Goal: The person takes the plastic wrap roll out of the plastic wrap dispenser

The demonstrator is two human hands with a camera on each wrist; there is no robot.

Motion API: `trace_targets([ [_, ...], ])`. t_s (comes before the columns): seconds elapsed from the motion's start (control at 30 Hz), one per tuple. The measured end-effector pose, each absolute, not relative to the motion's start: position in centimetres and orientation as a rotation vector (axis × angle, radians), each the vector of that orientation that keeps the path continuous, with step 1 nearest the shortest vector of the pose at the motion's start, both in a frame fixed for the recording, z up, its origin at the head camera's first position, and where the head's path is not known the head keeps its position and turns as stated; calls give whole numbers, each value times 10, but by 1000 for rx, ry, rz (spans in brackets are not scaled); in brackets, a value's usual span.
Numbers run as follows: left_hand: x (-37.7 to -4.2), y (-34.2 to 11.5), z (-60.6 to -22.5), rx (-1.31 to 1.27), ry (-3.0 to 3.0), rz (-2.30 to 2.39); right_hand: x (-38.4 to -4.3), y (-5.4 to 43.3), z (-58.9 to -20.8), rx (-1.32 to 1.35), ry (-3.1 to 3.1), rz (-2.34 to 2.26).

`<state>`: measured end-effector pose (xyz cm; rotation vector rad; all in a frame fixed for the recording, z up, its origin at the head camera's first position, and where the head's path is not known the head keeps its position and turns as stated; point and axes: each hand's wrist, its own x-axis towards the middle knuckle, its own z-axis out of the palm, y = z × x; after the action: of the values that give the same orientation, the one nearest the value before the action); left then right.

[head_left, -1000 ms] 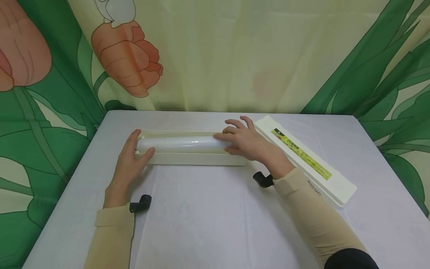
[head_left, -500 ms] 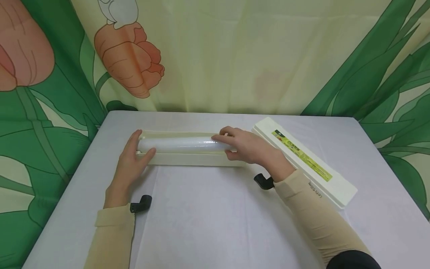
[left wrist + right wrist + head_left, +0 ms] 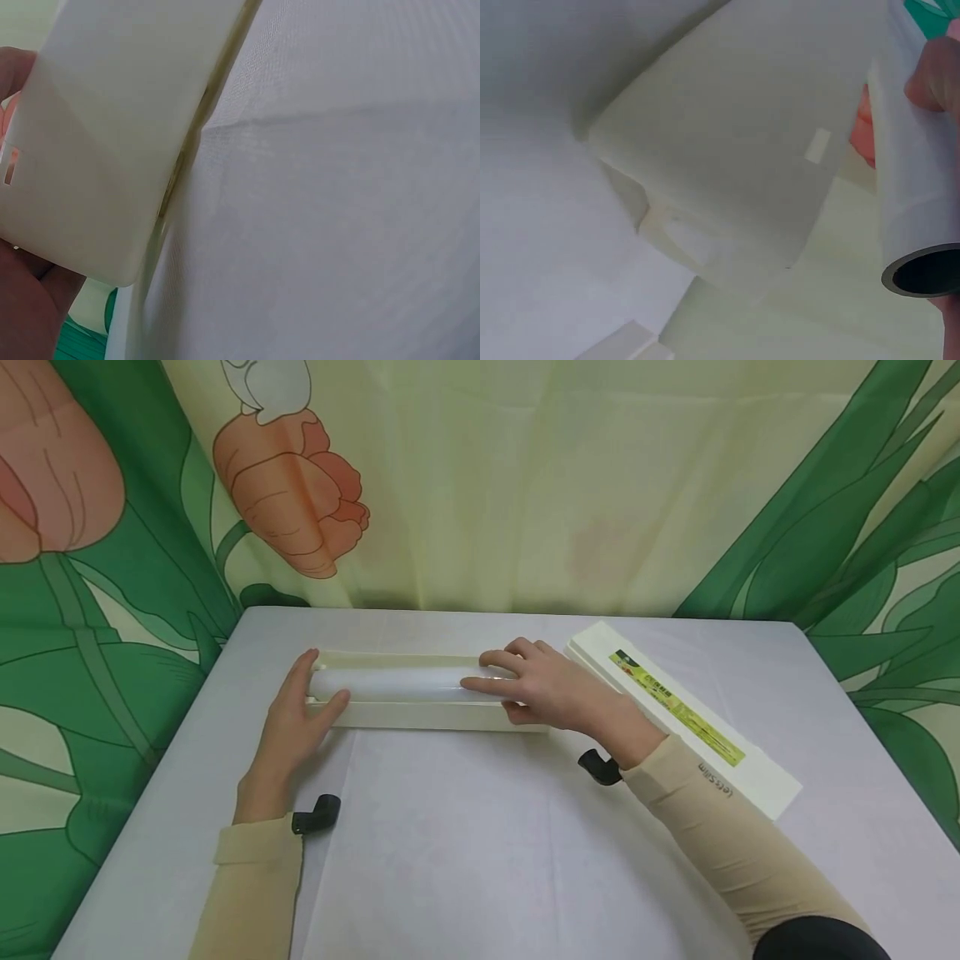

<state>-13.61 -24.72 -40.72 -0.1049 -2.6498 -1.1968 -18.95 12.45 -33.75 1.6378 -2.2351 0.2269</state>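
A long white box stands uncovered on the table, with a white, shiny roll of plastic wrap lying along it. My left hand grips the box's left end, its thumb at the front wall; the left wrist view shows fingers on both sides of the box's end wall. At the right end, my right hand holds the roll, the index finger stretched along its top. In the right wrist view, the roll shows its dark hollow end beside the box, with fingers on either side.
A white lid with a yellow-green label lies slantwise to the right, near the right forearm. A white cloth covers the table. Behind it hangs a printed curtain. Black wrist cameras sit at both cuffs.
The raised fingers of my right hand have come down round the roll's right end, and the index finger has slid left along it. My left hand stays at the box's left end.
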Motion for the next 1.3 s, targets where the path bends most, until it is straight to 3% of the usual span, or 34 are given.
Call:
trace_targets([
  [1.3, -135, -246, -403, -48, -2685, -1229, -175, 154, -350, 1460, -2080, 303],
])
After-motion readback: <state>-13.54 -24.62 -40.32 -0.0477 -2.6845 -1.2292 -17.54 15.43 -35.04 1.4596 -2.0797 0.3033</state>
